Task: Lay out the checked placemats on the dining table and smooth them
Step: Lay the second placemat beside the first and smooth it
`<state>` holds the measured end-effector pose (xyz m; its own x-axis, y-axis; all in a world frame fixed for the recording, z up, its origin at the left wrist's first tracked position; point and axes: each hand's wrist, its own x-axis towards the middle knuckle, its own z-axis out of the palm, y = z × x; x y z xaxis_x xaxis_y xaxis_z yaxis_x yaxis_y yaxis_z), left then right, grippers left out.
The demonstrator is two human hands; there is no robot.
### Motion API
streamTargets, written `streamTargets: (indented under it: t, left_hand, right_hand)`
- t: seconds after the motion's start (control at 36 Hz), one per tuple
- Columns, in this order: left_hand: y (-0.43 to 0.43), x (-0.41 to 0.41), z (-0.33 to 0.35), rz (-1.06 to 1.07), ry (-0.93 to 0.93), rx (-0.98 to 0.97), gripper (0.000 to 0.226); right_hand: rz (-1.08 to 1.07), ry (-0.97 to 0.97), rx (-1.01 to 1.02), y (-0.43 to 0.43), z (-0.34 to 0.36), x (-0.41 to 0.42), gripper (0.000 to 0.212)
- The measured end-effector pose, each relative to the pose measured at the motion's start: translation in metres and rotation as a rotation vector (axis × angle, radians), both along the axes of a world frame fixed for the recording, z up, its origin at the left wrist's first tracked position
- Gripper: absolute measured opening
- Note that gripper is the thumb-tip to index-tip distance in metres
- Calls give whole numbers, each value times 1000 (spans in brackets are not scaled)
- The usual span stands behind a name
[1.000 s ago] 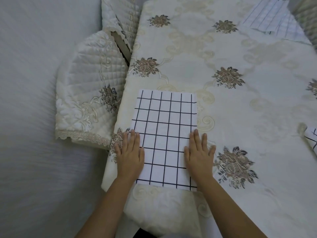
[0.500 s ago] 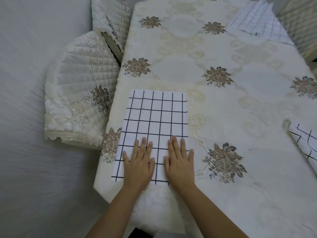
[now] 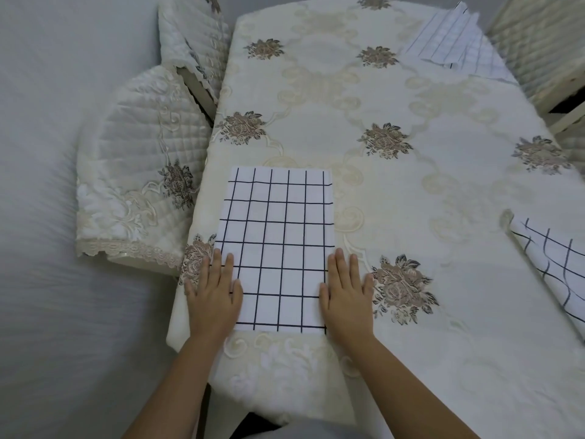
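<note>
near placemat [image 3: 278, 248]: white, black grid, flat before me on the counter [image 3: 411, 217]
right placemat [image 3: 554, 267]: rumpled, right edge
far placemat [image 3: 452, 49]: far corner

— How's the light?
— Soft, even, slightly dim and bluish; shadows are faint.
— Sharpness?
— Centre is crisp; the wide lens bends the tabletop [image 3: 449, 337] edges, and far corners go soft.

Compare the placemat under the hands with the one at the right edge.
The near placemat lies flat, its lines straight; the right placemat sits skewed, its lines wavy. The left hand and right hand press the near placemat's sides; nothing touches the right placemat, partly out of frame. Both are white with dark checks.
</note>
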<state>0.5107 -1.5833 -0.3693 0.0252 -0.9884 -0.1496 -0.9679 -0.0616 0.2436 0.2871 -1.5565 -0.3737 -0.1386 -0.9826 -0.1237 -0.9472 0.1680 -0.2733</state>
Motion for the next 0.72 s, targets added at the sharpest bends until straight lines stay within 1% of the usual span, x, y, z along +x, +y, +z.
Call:
streamTargets:
  t: [0.08,0.14,0.17,0.22,0.28,0.33,0.36,0.39,0.44,0.53,0.61,0.67,0.72]
  left_hand:
    - [-1,-1,1,16,10,10,64]
    - [-3,-4,4,47,38,44,56]
    - [-5,-7,6,65,49,52,52]
    - [-10,-15,12,119,80,48,51]
    - [-12,-28,23,179,171,10,48]
    - [-10,-49,37,184,332,-63,42]
    - [-8,-62,47,169,437,-89,39]
    - [-5,-79,57,157,545,-84,36]
    - [0,-113,74,138,701,-4,32]
    - [8,-165,87,69,784,93,28]
    - [17,-208,91,-12,811,196,24]
    - [24,-232,92,-74,803,223,24]
    - [32,-255,93,-99,801,242,26]
  right_hand:
    - [9,-15,23,-2,6,-1,59]
    - [2,-125,44,-2,10,-3,67]
    - [-33,-233,42,-3,12,-4,64]
    - [-149,-482,17,-7,20,-6,47]
    - [-294,-770,-1,-10,31,-11,36]
    - [-470,-1100,33,-13,46,-19,28]
    - [-556,-1206,48,-15,51,-25,25]
    - [-623,-1260,46,-16,56,-34,23]
    - [-694,-1282,24,-16,67,-53,25]
    - [-729,-1256,-15,-9,77,-85,27]
    - [-764,-1268,-49,1,81,-117,26]
    - [-785,-1305,-63,8,83,-138,25]
    - [-779,-1296,-69,16,87,-159,24]
